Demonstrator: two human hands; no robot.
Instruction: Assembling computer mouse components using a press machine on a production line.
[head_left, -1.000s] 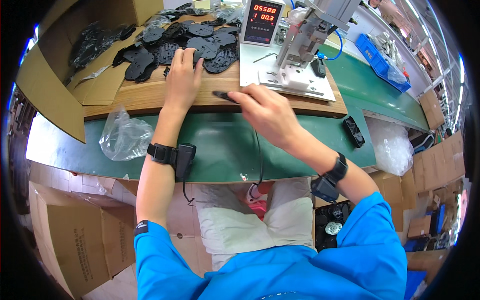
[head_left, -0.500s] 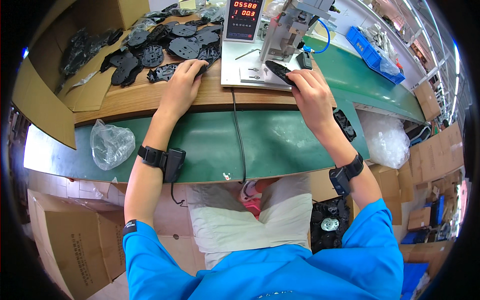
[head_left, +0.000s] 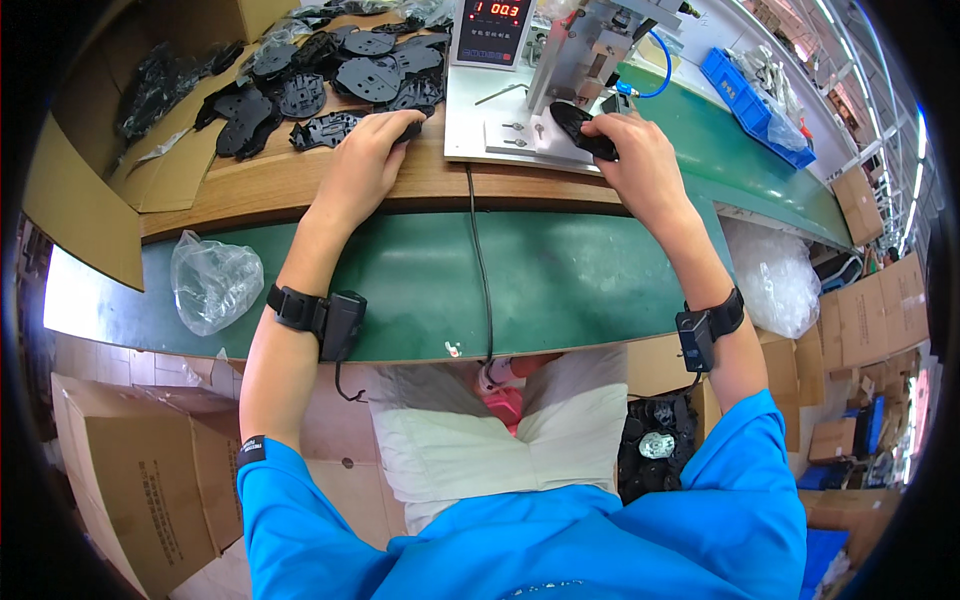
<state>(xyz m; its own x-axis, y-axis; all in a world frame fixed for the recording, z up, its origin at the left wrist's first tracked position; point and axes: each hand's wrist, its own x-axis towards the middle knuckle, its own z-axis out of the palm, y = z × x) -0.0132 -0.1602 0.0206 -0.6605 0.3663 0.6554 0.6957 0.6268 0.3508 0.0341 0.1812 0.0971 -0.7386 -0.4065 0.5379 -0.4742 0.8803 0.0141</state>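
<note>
My right hand (head_left: 645,165) pinches the near end of a rounded black plastic shell (head_left: 572,122). The shell is tilted beside the metal press (head_left: 580,70), above its pale base plate (head_left: 470,140). To the left, my left hand (head_left: 368,160) is closed at the edge of the wooden board. A dark plastic part (head_left: 410,131) shows at its fingertips, mostly covered by the fingers. Beyond this hand lies a heap of black plastic shells (head_left: 368,78). A small fixture block (head_left: 510,135) with metal pins sits on the plate between my hands.
A control box (head_left: 490,35) with a lit red display stands behind the plate. A black cable (head_left: 480,270) crosses the green table (head_left: 420,290). A clear plastic bag (head_left: 215,285) lies at left, a blue bin (head_left: 745,105) at far right. An open carton (head_left: 85,210) borders the left side.
My right hand has shifted slightly right, and the shell has turned to show more of its face near the press. My left hand has moved slightly, still closed. The view has shifted a little.
</note>
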